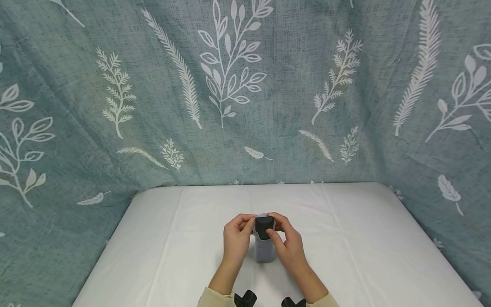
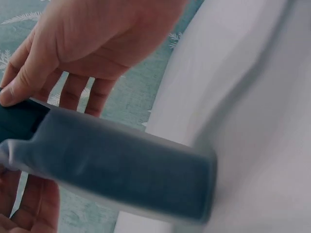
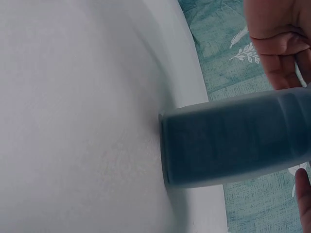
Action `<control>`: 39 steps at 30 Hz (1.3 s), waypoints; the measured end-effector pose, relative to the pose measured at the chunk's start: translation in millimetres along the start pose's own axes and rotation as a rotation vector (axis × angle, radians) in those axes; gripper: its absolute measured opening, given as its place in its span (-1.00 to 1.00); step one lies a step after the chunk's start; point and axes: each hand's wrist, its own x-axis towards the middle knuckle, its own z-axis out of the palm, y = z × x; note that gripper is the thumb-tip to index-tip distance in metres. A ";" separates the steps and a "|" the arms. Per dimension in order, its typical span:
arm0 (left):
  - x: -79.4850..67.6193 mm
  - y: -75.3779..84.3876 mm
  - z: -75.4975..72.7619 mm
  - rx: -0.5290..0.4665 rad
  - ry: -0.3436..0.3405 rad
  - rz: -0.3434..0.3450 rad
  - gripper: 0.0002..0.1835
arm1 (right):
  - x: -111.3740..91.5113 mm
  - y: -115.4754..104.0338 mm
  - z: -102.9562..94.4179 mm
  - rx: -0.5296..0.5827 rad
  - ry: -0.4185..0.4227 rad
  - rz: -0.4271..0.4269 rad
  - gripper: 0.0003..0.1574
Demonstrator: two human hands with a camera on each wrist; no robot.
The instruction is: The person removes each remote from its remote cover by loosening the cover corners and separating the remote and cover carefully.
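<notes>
A black blocky item [image 1: 264, 225] sits in a tall translucent grey sleeve [image 1: 264, 251], its bare top showing above the sleeve's edge. My left hand [image 1: 236, 241] pinches the sleeve's upper left edge between thumb and index finger. On the other side my right hand [image 1: 288, 245] grips the upper part, thumb on the black front and fingers around the right side. In the left wrist view the right thumb [image 2: 9, 95] presses the black top beside the sleeve's edge. The sleeve's lower end [image 3: 165, 150] is right at the white cloth in the right wrist view.
A white cloth [image 1: 192, 238] covers the table. Teal leaf-patterned fabric [image 1: 284, 85] hangs behind it and along both sides. Black wrist devices [image 1: 245, 298] show near the cuffs of the beige sleeves [image 1: 216, 298].
</notes>
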 end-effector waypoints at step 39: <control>-22.4 -32.7 -17.6 0.136 -0.092 0.008 -0.60 | -13.5 17.6 5.5 -0.081 -0.051 0.084 -0.53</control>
